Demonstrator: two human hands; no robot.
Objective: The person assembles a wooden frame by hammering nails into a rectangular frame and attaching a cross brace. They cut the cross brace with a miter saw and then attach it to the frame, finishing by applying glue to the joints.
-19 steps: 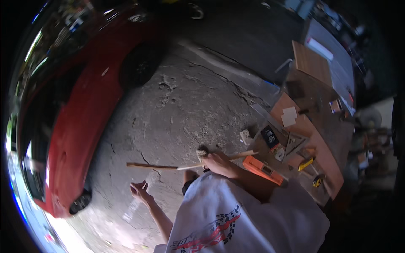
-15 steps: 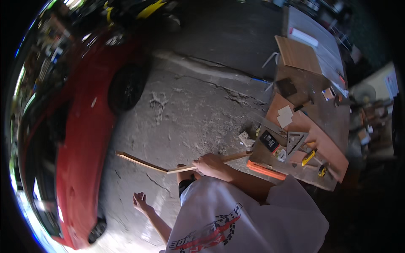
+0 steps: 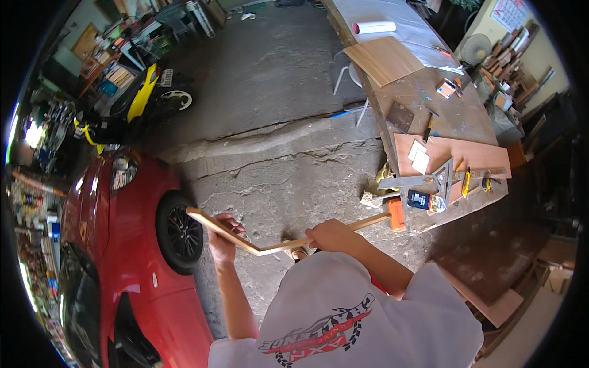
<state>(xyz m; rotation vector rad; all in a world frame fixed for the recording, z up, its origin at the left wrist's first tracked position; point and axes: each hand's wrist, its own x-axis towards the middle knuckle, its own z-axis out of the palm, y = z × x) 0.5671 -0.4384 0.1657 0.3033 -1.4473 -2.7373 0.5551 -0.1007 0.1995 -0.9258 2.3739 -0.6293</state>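
A thin, pale wooden strip piece (image 3: pixel 279 246), bent into a shallow V, spans the space before my body. My right hand (image 3: pixel 331 235) grips its longer right-hand part, with the fingers wrapped over the wood. At the shorter left-hand part, my left hand (image 3: pixel 222 246) has the strip lying across its palm, fingers curled up on the far side. The right end of the wood reaches an orange case (image 3: pixel 397 216) at the workbench corner. On the workbench (image 3: pixel 451 110) lie a triangular square (image 3: pixel 443 178), a black-and-white packet (image 3: pixel 423 200), a yellow cutter (image 3: pixel 466 183) and a tape measure (image 3: pixel 486 184).
A red car (image 3: pixel 135 245) stands close on my left, its front wheel near my left hand. Beyond it is a yellow and black motorcycle (image 3: pixel 141 95). A wooden board (image 3: pixel 383 60), a white roll (image 3: pixel 374 27) and a hammer (image 3: pixel 431 124) lie farther along the bench. The concrete floor is cracked.
My left hand has risen from low beside me to the left part of the wooden strip. My right hand keeps its grip. The view has turned, showing more of the motorcycle and bench.
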